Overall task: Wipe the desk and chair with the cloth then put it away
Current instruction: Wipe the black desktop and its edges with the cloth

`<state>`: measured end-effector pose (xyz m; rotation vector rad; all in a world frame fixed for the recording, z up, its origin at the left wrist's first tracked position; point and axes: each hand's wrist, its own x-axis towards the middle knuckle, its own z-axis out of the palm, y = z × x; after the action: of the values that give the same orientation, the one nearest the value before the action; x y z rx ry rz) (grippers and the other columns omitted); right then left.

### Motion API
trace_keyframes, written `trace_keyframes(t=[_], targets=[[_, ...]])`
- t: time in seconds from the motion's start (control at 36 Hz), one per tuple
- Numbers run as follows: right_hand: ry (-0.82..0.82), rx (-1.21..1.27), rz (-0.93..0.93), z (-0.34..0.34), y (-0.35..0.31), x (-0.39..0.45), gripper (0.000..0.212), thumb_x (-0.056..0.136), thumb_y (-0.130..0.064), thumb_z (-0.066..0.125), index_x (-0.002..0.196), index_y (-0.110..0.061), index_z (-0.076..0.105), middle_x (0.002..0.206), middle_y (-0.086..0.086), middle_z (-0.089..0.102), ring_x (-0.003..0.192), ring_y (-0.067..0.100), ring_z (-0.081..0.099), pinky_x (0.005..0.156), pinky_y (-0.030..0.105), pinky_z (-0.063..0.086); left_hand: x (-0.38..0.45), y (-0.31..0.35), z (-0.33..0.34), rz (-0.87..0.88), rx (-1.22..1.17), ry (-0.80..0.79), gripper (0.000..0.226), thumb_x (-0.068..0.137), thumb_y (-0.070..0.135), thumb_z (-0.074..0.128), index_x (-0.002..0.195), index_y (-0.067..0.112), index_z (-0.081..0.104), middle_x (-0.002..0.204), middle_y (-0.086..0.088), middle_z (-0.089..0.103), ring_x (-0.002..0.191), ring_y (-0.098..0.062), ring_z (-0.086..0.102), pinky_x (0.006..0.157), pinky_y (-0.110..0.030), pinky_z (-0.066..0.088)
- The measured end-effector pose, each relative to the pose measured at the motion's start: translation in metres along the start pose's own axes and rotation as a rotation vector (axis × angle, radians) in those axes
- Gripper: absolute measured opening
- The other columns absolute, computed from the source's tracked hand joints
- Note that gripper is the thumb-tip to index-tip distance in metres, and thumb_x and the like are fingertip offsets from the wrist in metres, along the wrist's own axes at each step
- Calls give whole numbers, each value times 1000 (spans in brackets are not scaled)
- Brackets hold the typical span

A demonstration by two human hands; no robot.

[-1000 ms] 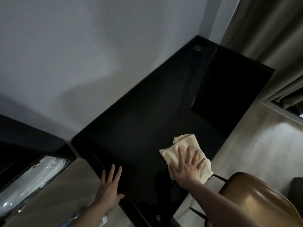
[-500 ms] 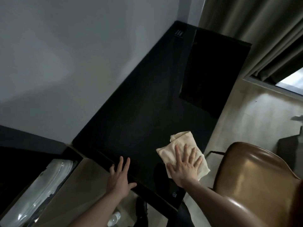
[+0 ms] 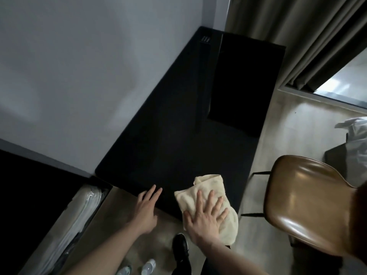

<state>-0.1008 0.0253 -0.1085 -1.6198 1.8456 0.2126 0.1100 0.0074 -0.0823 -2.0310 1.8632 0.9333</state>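
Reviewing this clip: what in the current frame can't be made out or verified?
- Part of the cloth: covered by the flat right hand.
- Desk surface: too dark to show dust or wiped streaks.
- Chair: near side hidden by a dark blur at the right edge.
- Left hand contact with the desk edge: unclear.
- Bottles on the floor: cut off by the bottom edge.

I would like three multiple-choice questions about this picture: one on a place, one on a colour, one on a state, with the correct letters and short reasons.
1. Where is the cloth?
A. on the chair seat
B. at the near corner of the desk
C. on the floor

2. What colour is the chair?
A. white
B. blue
C. brown

3. How is the right hand?
A. spread flat on the cloth
B. closed in a fist
C. hanging free

Answers:
1 B, the cloth lies over the desk's near corner.
2 C, the seat is glossy brown.
3 A, fingers are splayed on the cloth.
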Motion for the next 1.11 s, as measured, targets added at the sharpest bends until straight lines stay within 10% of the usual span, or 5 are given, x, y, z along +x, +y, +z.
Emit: trace_keyframes(t=[0.19,0.42,0.69,0.81,1.11], targets=[[-58,48,-64,1,-42,6,88,94,-71,28,160,-35,-20,160,11,-42,136,41,-52,108,62,-35,-20,-3,16,-16,-164,133,87,87,3,57,160,30,19,168,12,-2,154,-18,6,119,-26,25],[50,136,-205,-57,15,-9,67,104,-39,43,163,-30,13,172,5,1,158,27,-5,127,41,5,-30,62,25,168,-199,243,78,78,9,49,153,26,38,164,11,15,148,-15,12,125,-32,18],[52,-13,-116,-96,105,5,74,103,-47,44,164,-32,5,172,3,-9,157,32,-12,127,44,6,-19,136,41,103,45,-51,96,89,72,48,157,45,-15,155,12,-42,147,-28,-38,123,-56,-10],[28,-56,-148,-111,118,17,75,104,-44,45,164,-31,2,171,5,-12,157,34,-12,128,45,7,-12,146,36,29,38,-111,126,51,105,8,158,41,-13,160,6,-39,142,-32,-44,119,-59,-15],[-106,-234,-331,-145,138,66,77,105,-45,43,163,-34,-7,170,2,-20,155,32,-22,127,49,0,3,128,51,-112,37,-78,103,66,90,9,151,45,-29,152,13,-50,141,-30,-47,118,-62,-18]])
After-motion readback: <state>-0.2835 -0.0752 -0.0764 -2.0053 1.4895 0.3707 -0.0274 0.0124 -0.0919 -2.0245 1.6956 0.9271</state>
